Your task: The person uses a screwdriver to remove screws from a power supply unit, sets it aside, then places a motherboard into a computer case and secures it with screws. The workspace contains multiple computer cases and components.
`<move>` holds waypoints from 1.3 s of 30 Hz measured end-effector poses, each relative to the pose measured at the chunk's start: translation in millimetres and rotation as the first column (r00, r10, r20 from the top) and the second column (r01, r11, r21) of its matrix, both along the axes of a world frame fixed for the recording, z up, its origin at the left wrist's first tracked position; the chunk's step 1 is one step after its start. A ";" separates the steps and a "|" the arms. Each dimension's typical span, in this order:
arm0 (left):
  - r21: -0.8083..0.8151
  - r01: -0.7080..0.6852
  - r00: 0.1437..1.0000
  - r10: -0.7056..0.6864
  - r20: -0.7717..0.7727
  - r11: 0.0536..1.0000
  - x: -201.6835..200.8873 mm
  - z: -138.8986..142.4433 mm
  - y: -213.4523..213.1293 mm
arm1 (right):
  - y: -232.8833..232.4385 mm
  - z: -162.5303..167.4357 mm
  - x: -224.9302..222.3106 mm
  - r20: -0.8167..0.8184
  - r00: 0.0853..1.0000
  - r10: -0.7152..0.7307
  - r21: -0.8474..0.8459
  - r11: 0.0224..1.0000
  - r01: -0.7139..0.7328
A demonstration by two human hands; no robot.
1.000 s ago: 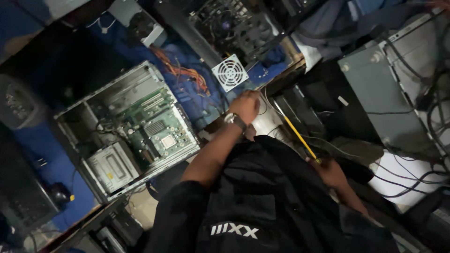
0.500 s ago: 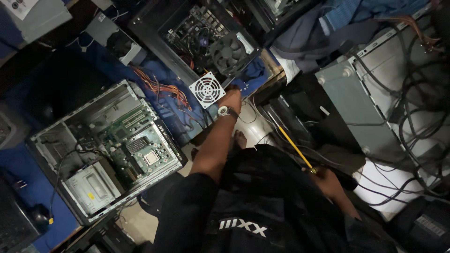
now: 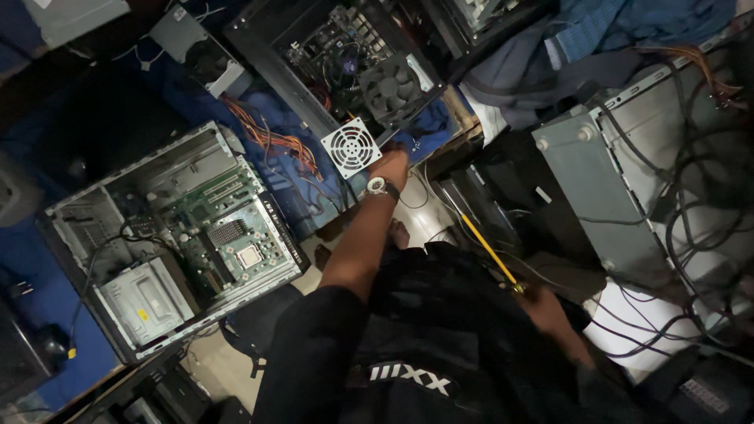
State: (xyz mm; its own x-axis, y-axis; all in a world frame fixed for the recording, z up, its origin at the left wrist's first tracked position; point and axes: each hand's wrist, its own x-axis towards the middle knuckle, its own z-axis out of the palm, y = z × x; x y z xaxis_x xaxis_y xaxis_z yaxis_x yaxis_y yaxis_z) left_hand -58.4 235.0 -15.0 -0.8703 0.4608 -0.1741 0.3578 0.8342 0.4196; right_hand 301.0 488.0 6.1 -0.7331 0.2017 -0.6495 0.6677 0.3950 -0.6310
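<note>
My left hand (image 3: 390, 166), with a watch on its wrist, reaches forward to the right edge of a small white square fan (image 3: 351, 147). The fan lies at the front rim of an open black computer case (image 3: 271, 59). The fingers are dark and foreshortened, so whether they grip anything does not show. My right hand (image 3: 543, 308) is low at my right side, closed around the handle end of a yellow-shafted screwdriver (image 3: 487, 250) that points up and left. My black shirt fills the bottom middle.
An open grey computer case (image 3: 169, 286) with a green motherboard lies on blue cloth at the left. Orange wire bundles (image 3: 275, 145) trail between the cases. A grey case side (image 3: 597, 196) draped with black cables stands at the right. Blue fabric is heaped at the top right.
The view has swung, shifting everything down and right. My left hand has reached further forward, up to the white fan's edge. My right hand still holds the screwdriver.
</note>
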 end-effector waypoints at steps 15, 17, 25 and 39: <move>0.303 0.175 0.967 -0.105 -0.234 0.937 104.6 54.6 -92.9 | -9.4 1.2 -58.0 -0.232 0.948 0.220 -0.099 0.964 -0.248; 0.531 0.014 0.992 0.057 -0.117 0.847 112.7 57.9 -115.2 | -17.1 3.1 -75.1 -0.263 0.920 0.291 -0.092 0.941 -0.325; 0.769 -0.621 0.772 0.288 0.567 0.151 141.2 41.6 -206.1 | -79.7 41.5 -136.4 0.116 0.862 0.494 0.073 0.861 -0.503; 0.792 -0.606 0.749 0.278 0.601 -0.079 166.6 35.0 -279.5 | -143.5 41.3 -167.0 0.055 0.732 0.679 0.151 0.719 -0.679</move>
